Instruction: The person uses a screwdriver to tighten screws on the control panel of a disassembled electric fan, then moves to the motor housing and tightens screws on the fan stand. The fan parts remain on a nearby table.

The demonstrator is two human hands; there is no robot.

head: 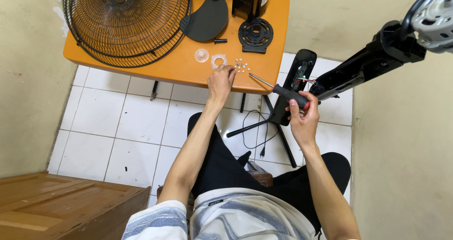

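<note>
At the near edge of the orange desk (179, 65), left hand (221, 82) pinching at small pale screws (241, 66) scattered beside a clear washer (219, 61), right hand (302, 115) gripping the screwdriver (282, 91) nearby, likely picking one fastener, next needing seating on the tip.

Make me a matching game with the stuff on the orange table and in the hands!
Things:
1. screwdriver
2. little screws
3. wire fan cage
4. clear round cap

Places:
A. far left of the table
B. held in the right hand
C. by the left hand fingertips
D. left of the pale ring

Pairs: 1-B, 2-C, 3-A, 4-D
</note>
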